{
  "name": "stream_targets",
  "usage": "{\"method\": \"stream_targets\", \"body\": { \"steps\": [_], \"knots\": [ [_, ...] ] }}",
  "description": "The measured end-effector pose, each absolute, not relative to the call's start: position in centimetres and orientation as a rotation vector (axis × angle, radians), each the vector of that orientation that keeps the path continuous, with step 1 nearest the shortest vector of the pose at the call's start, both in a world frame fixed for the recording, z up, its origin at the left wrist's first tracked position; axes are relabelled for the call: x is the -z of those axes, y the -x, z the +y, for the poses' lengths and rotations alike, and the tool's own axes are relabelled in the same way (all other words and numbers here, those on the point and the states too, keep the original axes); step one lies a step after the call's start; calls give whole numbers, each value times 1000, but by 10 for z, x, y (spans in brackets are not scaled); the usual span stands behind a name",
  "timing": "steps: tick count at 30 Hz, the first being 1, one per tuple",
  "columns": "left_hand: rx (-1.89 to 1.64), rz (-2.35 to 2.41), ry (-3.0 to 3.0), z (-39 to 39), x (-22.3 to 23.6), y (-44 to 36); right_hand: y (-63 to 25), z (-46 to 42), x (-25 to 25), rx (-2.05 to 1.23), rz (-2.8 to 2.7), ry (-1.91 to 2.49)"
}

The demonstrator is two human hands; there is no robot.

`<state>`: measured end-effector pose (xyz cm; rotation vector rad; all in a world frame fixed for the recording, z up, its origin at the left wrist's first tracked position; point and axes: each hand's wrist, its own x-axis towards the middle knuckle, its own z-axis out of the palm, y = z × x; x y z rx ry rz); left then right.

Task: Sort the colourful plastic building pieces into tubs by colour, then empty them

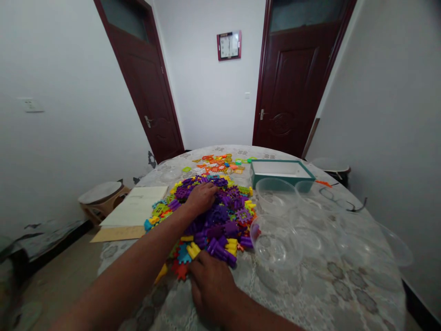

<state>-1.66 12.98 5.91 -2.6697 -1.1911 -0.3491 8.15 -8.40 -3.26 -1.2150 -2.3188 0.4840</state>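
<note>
A heap of plastic building pieces [220,214], mostly purple with yellow, green, blue and red ones, lies on the table. My left hand [202,197] reaches over the top of it, fingers bent down among purple pieces, the tips partly hidden. At the heap's near edge is my right hand [213,287], its fingers curled together; whatever they hold is hidden. A yellow peg-shaped piece [193,250] lies just beyond those fingers. Left of them are a red gear-shaped piece [180,270] and a blue gear-shaped piece [184,253].
Clear plastic bowls [275,248] cover the right side of the table [282,308]. Behind them stands a green open box [282,181]. Orange pieces [217,163] are scattered at the back. Paper sheets [138,204] lie left, glasses [339,202] at far right.
</note>
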Motion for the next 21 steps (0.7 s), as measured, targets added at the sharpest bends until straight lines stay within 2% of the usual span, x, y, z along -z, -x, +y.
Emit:
{"method": "stream_targets", "body": {
  "steps": [7, 16, 21],
  "knots": [
    [403, -1303, 2580, 122, -69, 81, -86, -81, 34, -461, -2225, 1264],
    [652, -1270, 2671, 71, -53, 130, -99, -71, 30, -345, -2061, 1236],
    [665, -1315, 2680, 48, -46, 154, -102, -72, 30, -268, -2009, 1206]
  ]
}}
